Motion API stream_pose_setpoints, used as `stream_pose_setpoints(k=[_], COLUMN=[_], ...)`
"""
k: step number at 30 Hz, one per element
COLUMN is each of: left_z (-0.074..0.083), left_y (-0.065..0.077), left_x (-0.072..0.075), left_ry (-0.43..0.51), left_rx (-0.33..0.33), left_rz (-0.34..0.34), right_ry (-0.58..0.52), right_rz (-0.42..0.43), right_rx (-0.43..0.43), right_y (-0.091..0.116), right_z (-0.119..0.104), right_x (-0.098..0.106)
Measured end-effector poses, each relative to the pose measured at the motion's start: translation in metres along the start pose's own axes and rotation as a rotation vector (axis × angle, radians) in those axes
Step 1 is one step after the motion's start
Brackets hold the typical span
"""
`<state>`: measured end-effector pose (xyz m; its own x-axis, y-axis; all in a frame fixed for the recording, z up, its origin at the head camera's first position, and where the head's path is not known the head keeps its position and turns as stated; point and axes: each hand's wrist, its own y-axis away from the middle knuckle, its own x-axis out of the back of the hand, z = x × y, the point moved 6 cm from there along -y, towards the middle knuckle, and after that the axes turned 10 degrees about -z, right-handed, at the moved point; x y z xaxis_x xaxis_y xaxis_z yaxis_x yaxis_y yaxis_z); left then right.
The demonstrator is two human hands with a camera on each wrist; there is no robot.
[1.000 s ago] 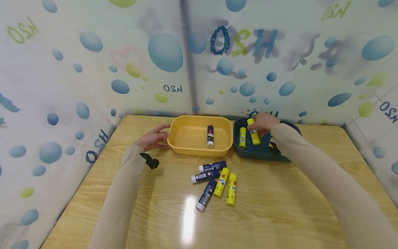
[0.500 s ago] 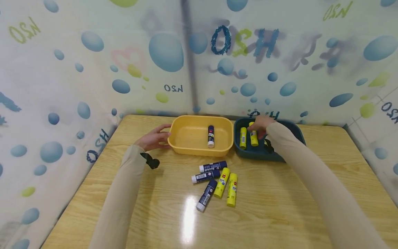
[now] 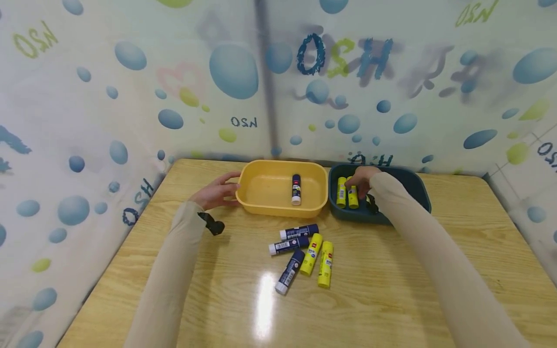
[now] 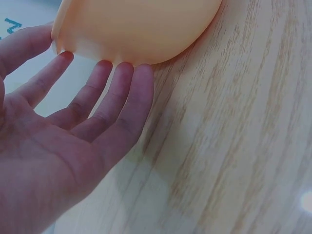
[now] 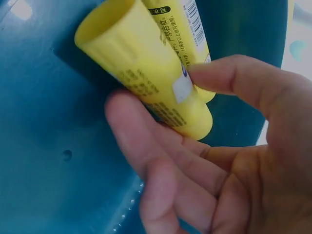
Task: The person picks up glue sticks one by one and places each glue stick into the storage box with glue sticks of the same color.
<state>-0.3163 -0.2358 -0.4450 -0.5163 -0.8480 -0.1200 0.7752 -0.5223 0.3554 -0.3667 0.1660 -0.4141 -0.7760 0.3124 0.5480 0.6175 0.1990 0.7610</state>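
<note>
In the head view my left hand point(image 3: 216, 192) is at the left end of an orange-yellow plastic bin point(image 3: 278, 211). The left wrist view shows its nearly straight fingertips point(image 4: 122, 73) touching the bin's outer wall. My right hand point(image 3: 365, 178) reaches inside a dark teal bin point(image 3: 419, 193). Between thumb and fingers it holds a yellow glue stick point(image 5: 146, 68), slanted in the right wrist view. A second yellow glue stick point(image 3: 341, 193) lies right beside it in the same bin. One navy glue stick point(image 3: 296, 189) lies in the orange-yellow bin.
On the wooden table point(image 3: 374, 290) in front of the bins lie several loose glue sticks: navy ones with white ends point(image 3: 290, 272) and two yellow ones point(image 3: 325, 265). A patterned cloth wall point(image 3: 191, 96) rises behind the bins.
My right hand has lowered the yellow glue stick and shifted it left against the other one, and the stick has become more parallel to it. The left hand stays on the orange-yellow bin.
</note>
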Motion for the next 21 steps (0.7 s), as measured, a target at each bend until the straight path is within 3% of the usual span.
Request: stream_pose_setpoints(k=[9,21], left_z=[0.0008,-0.0025], left_y=[0.0002,0.0001], left_x=[-0.0007,0.0010], left_ry=[0.001,0.010], left_rx=[-0.007,0.000], left_rz=[0.002,-0.005], right_ry=[-0.021,0.024], right_rz=[-0.044,-0.022], right_rx=[0.011,0.039], right_y=[0.0015,0.0032], right_z=[-0.0034,-0.0037], right_x=[-0.0017,-0.0006])
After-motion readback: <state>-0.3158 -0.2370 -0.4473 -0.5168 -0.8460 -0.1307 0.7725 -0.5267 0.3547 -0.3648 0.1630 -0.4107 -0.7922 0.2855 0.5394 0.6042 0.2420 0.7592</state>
